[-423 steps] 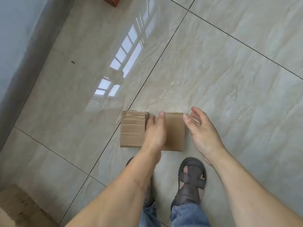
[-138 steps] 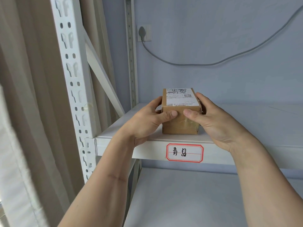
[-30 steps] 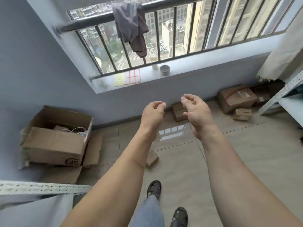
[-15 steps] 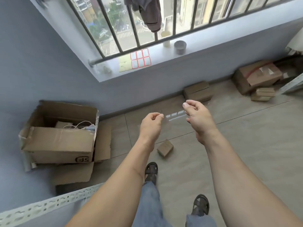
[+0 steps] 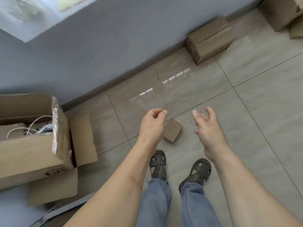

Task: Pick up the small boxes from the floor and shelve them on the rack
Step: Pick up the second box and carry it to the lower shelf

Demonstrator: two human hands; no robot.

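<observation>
A small brown cardboard box [image 5: 173, 131] lies on the tiled floor just ahead of my feet. My left hand [image 5: 153, 124] hovers above its left edge and covers part of it, fingers loosely curled, holding nothing. My right hand [image 5: 207, 126] hangs to the right of the box, fingers spread, empty. A larger brown box [image 5: 209, 40] lies against the grey wall at the upper right. The rack is out of view.
A big open carton [image 5: 31, 145] with string and scraps inside stands at the left, one flap flat on the floor. More cardboard boxes [image 5: 282, 12] sit in the top right corner. My sandalled feet [image 5: 178, 166] stand below the small box.
My view has tilted down towards the floor and moved closer to the small box. Both hands have lowered to either side of it; the right hand's fingers have spread.
</observation>
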